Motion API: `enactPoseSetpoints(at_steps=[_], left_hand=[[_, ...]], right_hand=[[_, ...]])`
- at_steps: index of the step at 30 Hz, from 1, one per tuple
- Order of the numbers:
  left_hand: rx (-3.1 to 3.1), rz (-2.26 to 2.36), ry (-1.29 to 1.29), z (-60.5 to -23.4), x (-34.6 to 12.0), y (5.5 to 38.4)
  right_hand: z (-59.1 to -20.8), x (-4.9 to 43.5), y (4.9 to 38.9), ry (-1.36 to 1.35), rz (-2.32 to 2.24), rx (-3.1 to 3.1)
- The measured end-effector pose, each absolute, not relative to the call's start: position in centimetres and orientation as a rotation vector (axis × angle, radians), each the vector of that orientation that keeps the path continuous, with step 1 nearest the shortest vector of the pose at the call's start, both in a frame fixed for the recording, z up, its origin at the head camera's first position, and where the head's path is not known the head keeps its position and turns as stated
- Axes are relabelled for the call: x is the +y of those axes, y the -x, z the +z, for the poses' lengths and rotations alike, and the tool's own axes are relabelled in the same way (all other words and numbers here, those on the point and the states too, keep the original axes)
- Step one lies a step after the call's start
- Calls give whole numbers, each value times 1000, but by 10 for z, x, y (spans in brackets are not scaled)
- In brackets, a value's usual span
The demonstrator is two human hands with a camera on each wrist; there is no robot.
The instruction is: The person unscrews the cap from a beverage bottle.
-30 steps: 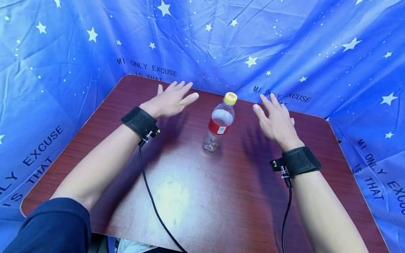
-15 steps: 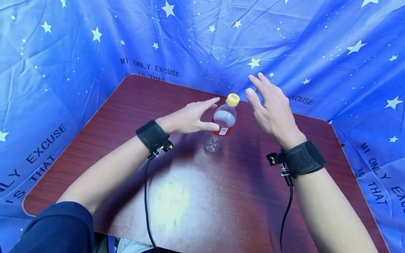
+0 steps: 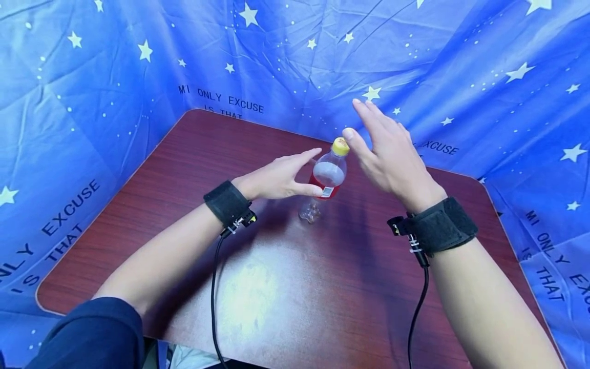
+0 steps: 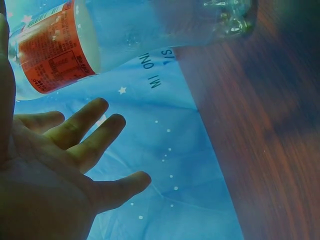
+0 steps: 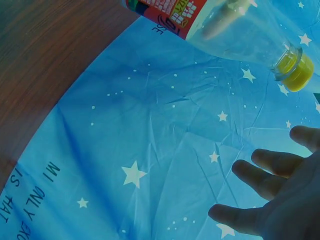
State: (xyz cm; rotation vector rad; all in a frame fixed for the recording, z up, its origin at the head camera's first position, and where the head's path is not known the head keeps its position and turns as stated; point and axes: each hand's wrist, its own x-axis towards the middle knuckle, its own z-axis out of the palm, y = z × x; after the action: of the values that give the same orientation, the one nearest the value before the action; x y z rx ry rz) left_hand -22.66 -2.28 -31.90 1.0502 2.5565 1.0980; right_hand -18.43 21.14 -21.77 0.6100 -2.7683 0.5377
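Standing on the counter (image 3: 322, 287), bottle (image 3: 330, 173) seems base-supported, ungripped | left hand (image 3: 276, 178): spread straight-fingered beside bottle, likely clearing its girth, contact unclear | right hand (image 3: 392, 160): likewise spread near bottle's yellow cap (image 3: 340, 147), holding nothing

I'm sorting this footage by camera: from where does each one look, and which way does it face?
Head: worn on the head, looking forward and down at the table and bottle; both forearms, left hand and right hand show.
Left wrist: worn there, looking past the left hand's fingers at the bottle's red label and base.
Right wrist: worn there, looking past the right hand's fingers toward the bottle's yellow cap.
Both wrist views share the bottle, table and starry cloth.
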Motion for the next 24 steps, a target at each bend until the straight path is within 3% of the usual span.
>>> enactPoseSetpoints(at_steps=[24], left_hand=[[2398,1428,-833,-389,-2,211]], right_hand=[[-212,203,187,-631,535,-2815]])
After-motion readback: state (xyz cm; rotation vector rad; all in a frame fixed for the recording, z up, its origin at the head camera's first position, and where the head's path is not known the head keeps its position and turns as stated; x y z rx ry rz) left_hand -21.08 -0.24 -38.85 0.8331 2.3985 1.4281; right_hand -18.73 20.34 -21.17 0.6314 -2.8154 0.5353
